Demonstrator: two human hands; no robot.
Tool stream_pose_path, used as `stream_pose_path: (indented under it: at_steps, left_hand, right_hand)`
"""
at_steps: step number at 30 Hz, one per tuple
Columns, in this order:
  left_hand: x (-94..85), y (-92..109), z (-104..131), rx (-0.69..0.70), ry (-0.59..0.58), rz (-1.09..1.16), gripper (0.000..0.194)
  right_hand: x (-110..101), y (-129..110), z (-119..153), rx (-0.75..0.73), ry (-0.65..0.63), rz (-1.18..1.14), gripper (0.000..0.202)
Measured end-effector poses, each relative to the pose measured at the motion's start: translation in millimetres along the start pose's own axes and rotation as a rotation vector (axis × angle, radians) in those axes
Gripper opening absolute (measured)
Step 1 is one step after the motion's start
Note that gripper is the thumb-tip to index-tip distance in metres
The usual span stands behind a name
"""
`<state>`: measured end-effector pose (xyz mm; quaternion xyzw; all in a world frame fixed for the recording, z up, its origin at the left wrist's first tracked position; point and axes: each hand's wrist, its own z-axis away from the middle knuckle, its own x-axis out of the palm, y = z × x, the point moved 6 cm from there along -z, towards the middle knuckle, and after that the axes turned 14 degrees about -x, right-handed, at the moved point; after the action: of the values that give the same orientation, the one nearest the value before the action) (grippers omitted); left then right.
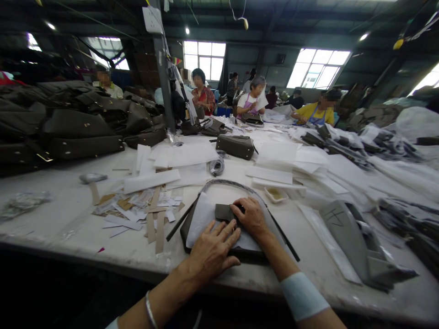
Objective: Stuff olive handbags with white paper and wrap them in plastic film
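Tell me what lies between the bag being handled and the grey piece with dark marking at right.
In the head view, a long white strip lies alongside the grey piece; from that strip to the handled bag, the tabletop looks bare.

The left hand (212,244) covers part of the flap (223,211); paper (199,217) hides much of the bag (185,230). The view's left edge crops the pile (78,121); the packet (25,204) has contents too blurred to tell.
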<state>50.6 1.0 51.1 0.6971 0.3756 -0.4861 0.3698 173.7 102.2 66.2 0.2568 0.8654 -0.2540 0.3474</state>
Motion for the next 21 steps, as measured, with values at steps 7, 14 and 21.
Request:
stream_pose_path:
  at_steps: [7,14,21]
  left_hand:
    - [0.5,0,-4,0.027,-0.019,-0.025,0.075]
    - [-1.6,-1,-2,0.069,0.006,-0.025,0.066]
    - [6.6,-4,1,0.076,0.094,0.016,0.065]
  right_hand:
    - [-14,-3,2,0.015,0.182,-0.078,0.019]
    - [-3,-8,-5,0.091,-0.024,-0.349,0.013]
    - [-10,-15,8,0.229,-0.371,-0.509,0.014]
